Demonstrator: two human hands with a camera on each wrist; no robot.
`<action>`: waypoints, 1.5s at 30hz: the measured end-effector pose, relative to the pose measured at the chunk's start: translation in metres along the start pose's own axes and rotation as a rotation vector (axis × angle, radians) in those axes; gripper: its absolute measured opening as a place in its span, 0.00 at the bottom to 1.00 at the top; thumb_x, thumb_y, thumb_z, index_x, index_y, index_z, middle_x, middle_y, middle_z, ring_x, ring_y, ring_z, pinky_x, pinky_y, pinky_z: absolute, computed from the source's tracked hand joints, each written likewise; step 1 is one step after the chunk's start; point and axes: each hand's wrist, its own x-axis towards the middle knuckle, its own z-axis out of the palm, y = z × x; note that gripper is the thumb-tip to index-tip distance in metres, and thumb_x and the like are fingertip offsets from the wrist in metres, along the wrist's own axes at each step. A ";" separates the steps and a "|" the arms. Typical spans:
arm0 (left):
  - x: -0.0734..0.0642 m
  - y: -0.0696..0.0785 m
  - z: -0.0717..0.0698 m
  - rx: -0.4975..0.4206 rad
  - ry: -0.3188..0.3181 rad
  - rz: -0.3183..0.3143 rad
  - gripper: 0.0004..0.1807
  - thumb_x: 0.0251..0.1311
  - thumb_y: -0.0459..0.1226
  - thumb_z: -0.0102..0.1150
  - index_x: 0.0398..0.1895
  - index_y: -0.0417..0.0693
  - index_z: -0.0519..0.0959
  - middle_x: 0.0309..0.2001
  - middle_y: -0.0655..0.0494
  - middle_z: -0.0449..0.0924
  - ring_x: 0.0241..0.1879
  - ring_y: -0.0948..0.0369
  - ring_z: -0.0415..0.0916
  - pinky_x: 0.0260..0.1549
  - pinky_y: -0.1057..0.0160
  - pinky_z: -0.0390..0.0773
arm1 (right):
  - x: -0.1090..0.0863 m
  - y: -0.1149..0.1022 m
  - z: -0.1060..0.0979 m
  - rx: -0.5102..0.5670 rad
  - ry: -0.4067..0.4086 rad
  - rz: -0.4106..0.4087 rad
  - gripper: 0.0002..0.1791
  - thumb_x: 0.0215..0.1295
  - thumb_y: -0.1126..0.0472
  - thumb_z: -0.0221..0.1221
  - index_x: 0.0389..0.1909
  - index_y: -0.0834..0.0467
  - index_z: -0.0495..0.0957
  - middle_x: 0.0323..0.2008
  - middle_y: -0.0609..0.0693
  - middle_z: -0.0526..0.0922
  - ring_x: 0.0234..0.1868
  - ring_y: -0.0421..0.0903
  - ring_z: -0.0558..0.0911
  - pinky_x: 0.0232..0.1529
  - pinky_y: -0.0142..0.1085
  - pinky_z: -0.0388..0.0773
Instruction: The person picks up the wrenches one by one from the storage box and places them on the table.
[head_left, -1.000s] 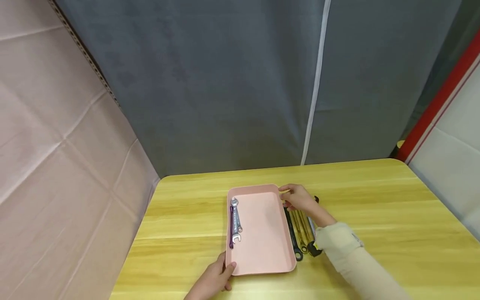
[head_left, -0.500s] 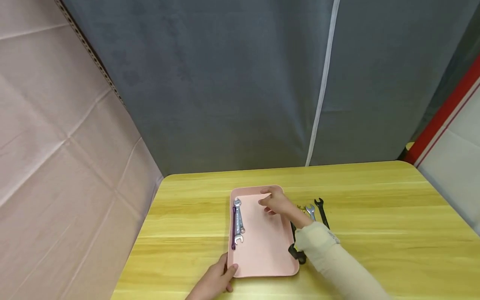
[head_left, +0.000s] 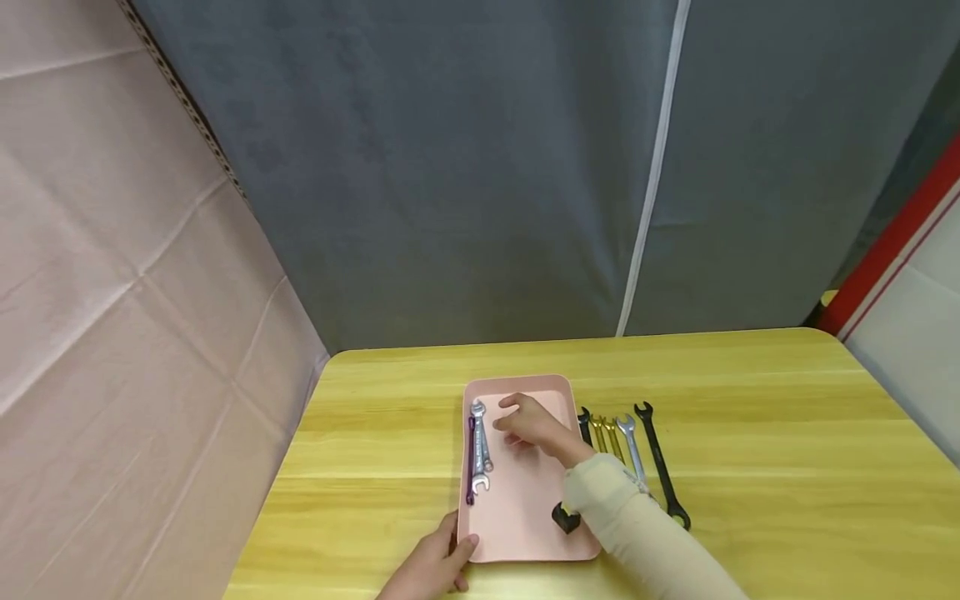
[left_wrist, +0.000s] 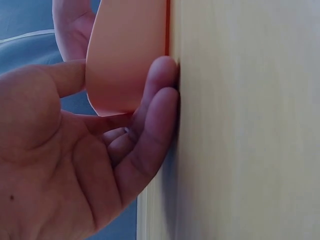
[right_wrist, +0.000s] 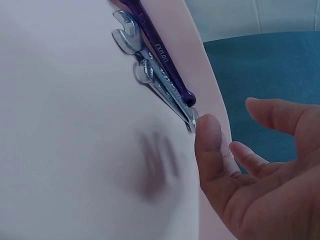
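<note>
A pink tray [head_left: 517, 521] lies on the table. My left hand [head_left: 432, 557] grips its near left corner, thumb on the rim; in the left wrist view the other fingers curl low against the tray's outer wall. Along the tray's left side lie a purple wrench [head_left: 471, 460] and two silver wrenches [head_left: 477, 450], one partly over the other. Above the tray floor hovers my right hand [head_left: 531, 423], fingers spread and loosely bent, holding nothing. Its fingertips are close to the silver wrenches [right_wrist: 160, 75] in the right wrist view.
Right of the tray a row of wrenches lies on the wooden table [head_left: 375, 442]: a black wrench [head_left: 585, 423], gold wrenches [head_left: 607, 433], a silver wrench [head_left: 633, 446] and a long black wrench [head_left: 662, 467]. My right sleeve covers part of them. A grey curtain [head_left: 450, 183] hangs behind.
My right hand has moved left from the tray's far right rim to above the tray, near the wrenches inside. The left hand keeps its grip on the corner.
</note>
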 end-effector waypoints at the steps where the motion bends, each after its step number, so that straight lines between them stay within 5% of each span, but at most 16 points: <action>1: 0.000 0.000 0.000 -0.003 0.001 0.001 0.36 0.66 0.48 0.47 0.66 0.29 0.53 0.23 0.52 0.74 0.18 0.61 0.72 0.17 0.65 0.72 | 0.000 0.001 0.002 -0.002 0.002 0.002 0.25 0.60 0.61 0.57 0.58 0.61 0.65 0.22 0.54 0.74 0.18 0.44 0.72 0.20 0.34 0.74; 8: -0.001 -0.001 0.001 0.018 0.015 0.016 0.35 0.66 0.48 0.46 0.66 0.30 0.54 0.25 0.53 0.73 0.17 0.62 0.71 0.17 0.66 0.71 | 0.006 0.006 0.013 -0.020 0.024 0.008 0.25 0.60 0.58 0.58 0.56 0.62 0.67 0.21 0.51 0.71 0.15 0.41 0.67 0.17 0.30 0.67; 15: -0.002 0.002 0.003 0.024 0.026 0.028 0.34 0.66 0.48 0.46 0.65 0.30 0.56 0.23 0.53 0.73 0.16 0.62 0.72 0.16 0.66 0.72 | 0.005 0.009 0.022 0.014 -0.011 -0.014 0.24 0.57 0.61 0.60 0.54 0.63 0.67 0.40 0.55 0.74 0.20 0.41 0.70 0.19 0.30 0.73; 22: -0.003 0.003 0.006 -0.007 0.009 0.009 0.36 0.66 0.48 0.47 0.66 0.29 0.54 0.23 0.52 0.73 0.17 0.62 0.72 0.16 0.66 0.72 | 0.006 0.015 0.030 0.000 -0.021 -0.019 0.24 0.56 0.62 0.60 0.53 0.63 0.67 0.21 0.48 0.71 0.15 0.39 0.67 0.16 0.28 0.71; 45: -0.006 0.006 0.009 0.011 0.011 -0.002 0.36 0.65 0.49 0.48 0.66 0.30 0.54 0.19 0.55 0.72 0.16 0.62 0.71 0.15 0.66 0.69 | 0.011 0.022 0.039 -0.238 0.120 -0.064 0.20 0.52 0.60 0.64 0.45 0.60 0.73 0.12 0.45 0.71 0.10 0.36 0.66 0.11 0.24 0.66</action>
